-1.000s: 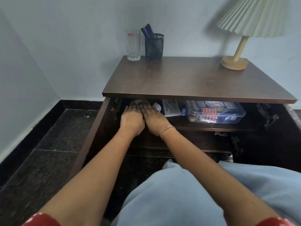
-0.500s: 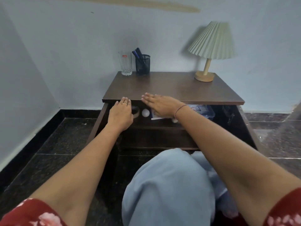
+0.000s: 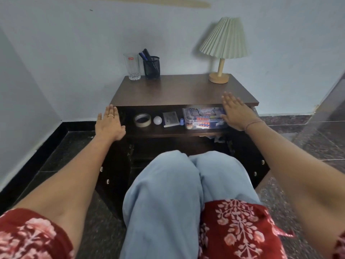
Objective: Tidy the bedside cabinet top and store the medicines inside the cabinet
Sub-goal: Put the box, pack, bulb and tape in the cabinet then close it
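Nothing is held. The left hand (image 3: pixel 110 122) is spread flat by the left front corner of the cabinet (image 3: pixel 183 90), the right hand (image 3: pixel 237 113) by the right. The medicine box (image 3: pixel 203 118) is set inside, on the right.

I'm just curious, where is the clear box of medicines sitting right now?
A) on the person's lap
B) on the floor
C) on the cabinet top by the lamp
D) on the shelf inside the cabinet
D: the clear medicine box sits on the inner shelf, below the cabinet top, which bears the glass, pen holder and lamp.
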A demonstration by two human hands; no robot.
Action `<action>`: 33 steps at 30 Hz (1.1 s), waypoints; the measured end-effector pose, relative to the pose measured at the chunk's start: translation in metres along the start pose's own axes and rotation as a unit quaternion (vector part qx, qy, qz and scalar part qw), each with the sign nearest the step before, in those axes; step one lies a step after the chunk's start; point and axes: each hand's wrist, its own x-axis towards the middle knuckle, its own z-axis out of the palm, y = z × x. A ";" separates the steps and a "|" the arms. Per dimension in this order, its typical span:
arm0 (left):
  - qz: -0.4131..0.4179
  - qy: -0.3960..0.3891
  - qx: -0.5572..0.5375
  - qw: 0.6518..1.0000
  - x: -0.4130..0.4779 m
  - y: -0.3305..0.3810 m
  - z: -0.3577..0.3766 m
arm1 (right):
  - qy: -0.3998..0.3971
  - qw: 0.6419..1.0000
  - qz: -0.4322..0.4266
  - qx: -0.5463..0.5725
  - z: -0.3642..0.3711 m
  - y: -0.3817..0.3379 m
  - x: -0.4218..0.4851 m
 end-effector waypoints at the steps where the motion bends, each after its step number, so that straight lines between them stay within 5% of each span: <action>1: -0.004 -0.005 -0.001 1.000 -0.001 -0.002 0.001 | -0.009 1.000 0.017 0.007 0.005 0.006 -0.005; 16: -0.012 -0.039 -0.100 0.994 -0.009 -0.013 0.019 | -0.103 0.981 0.159 0.040 0.058 0.037 -0.048; 33: -0.067 0.034 -0.208 0.975 -0.004 0.021 0.023 | -0.028 0.965 0.217 0.145 0.052 0.010 -0.035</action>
